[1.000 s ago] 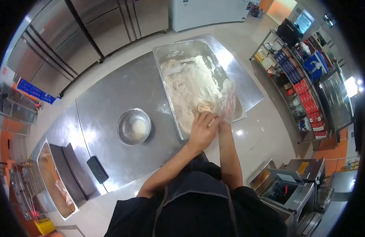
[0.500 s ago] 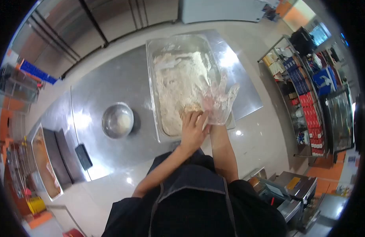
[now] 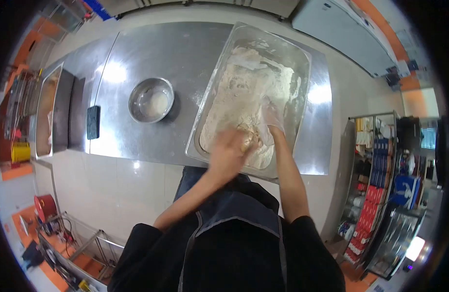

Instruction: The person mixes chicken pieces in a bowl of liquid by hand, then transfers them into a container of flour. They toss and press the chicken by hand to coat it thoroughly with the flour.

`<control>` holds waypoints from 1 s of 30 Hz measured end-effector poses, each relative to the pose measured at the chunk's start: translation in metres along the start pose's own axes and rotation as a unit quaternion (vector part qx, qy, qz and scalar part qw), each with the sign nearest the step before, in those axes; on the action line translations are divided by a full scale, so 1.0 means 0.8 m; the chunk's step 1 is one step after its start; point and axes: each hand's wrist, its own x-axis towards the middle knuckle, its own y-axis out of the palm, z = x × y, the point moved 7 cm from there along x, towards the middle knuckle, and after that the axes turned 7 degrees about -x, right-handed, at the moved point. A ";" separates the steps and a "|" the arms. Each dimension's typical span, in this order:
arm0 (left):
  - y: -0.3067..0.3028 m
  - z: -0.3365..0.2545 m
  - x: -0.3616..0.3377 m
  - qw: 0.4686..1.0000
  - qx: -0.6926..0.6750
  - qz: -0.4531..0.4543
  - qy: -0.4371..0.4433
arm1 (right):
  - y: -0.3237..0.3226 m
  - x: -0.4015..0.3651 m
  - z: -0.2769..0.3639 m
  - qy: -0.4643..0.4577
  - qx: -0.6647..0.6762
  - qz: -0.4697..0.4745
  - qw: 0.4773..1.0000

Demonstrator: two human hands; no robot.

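Observation:
A deep steel pan [image 3: 200, 114] holds a thick bed of pale flour [image 3: 236, 85]. My left hand [image 3: 227, 153], bare and smeared by motion, is over the near end of the pan, beside a floury, golden-looking lump [image 3: 249, 141]. My right hand [image 3: 271, 114] wears a clear plastic glove and reaches down to the flour at the pan's right side. Its fingers blend into the white powder and are mostly hidden.
The pan stands on a steel table [image 3: 185, 53]. To its left are a metal bowl [image 3: 151, 100] with pale contents and a dark rectangular block [image 3: 93, 122]. A shelf rack [image 3: 373, 185] with boxes stands at the right, a white chest [image 3: 343, 36] at the back.
My right hand, spread above the pan's edge before, has moved down to the flour. My left hand has left the glove's wrist end and shifted left. The view has turned.

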 end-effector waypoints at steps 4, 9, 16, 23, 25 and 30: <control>-0.099 0.108 -0.018 0.966 0.146 -0.095 -0.193 | 0.083 0.011 -0.045 -0.086 -0.310 0.082 0.943; -0.101 0.166 -0.045 0.936 -0.135 -0.020 -0.324 | 0.182 -0.001 -0.017 -0.209 -0.284 0.198 0.915; -0.096 0.180 -0.047 0.923 -0.156 0.012 -0.352 | 0.213 -0.099 0.032 -0.154 -0.261 0.285 0.909; -0.098 0.184 -0.041 0.933 -0.198 -0.001 -0.301 | 0.115 -0.106 0.059 -0.142 -0.366 0.394 0.831; -0.096 0.189 -0.042 0.929 -0.215 0.011 -0.300 | 0.079 -0.107 0.038 -0.195 -0.480 0.351 0.780; -0.094 0.199 -0.031 0.926 -0.236 0.087 -0.281 | 0.039 -0.094 0.077 -0.025 -0.414 0.211 0.885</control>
